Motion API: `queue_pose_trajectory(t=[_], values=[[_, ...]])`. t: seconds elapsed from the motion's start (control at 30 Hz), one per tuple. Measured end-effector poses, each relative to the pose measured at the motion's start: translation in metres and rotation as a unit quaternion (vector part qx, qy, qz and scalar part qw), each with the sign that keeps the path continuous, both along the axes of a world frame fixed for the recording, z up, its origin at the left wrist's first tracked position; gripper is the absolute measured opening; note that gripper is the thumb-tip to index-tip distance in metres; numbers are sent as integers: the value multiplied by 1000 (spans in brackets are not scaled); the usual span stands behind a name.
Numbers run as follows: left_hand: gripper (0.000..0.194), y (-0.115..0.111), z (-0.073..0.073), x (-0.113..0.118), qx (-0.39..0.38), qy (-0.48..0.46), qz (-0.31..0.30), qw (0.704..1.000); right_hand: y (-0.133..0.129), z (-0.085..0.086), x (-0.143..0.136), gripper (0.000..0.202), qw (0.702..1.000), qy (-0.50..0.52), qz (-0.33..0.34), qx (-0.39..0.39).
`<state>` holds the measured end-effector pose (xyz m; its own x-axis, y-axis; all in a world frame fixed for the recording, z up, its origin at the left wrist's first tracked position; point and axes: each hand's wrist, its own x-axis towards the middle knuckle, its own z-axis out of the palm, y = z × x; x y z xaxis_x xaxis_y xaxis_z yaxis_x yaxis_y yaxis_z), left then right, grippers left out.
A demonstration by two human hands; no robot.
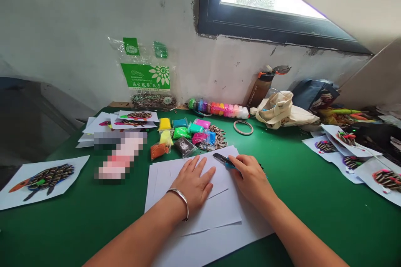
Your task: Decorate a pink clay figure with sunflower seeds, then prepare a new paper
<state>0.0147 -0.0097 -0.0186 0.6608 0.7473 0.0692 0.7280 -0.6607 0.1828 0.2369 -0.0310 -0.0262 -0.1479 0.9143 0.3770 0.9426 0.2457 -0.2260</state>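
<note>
White paper sheets (219, 212) lie stacked on the green table in front of me, with several straight cut lines in the upper sheet. My left hand (192, 181), a silver bangle at its wrist, rests flat on the paper with fingers spread. In my right hand (250, 175) is a utility knife (223, 159), its dark blade end pointing left over the top right part of the paper. Most of the knife's handle is hidden by my fingers. Whether the blade touches the paper I cannot tell.
Beyond the paper lie colored clay packets (182, 132) and loose sunflower seeds (219, 135). A seed bag (147, 77) leans on the wall. Tape roll (243, 128), bottle (260, 87) and cloth bag (278, 110) stand behind. Seed pictures lie left (46, 179) and right (354, 158).
</note>
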Motion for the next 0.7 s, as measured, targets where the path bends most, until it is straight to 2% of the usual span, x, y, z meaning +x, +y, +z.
queue_pose_trajectory(t=[0.17, 0.33, 0.7], values=[[42, 0, -4, -1, 14, -18, -3, 1000, -1, 1, -1, 41, 1000, 8, 15, 4], [50, 0, -5, 0, 14, -12, 4, 1000, -2, -1, 1, 42, 999, 18, 40, 11], [60, 2, 4, 1, -24, 19, 5, 1000, -10, 10, 21, 47, 989, 14, 131, -65]])
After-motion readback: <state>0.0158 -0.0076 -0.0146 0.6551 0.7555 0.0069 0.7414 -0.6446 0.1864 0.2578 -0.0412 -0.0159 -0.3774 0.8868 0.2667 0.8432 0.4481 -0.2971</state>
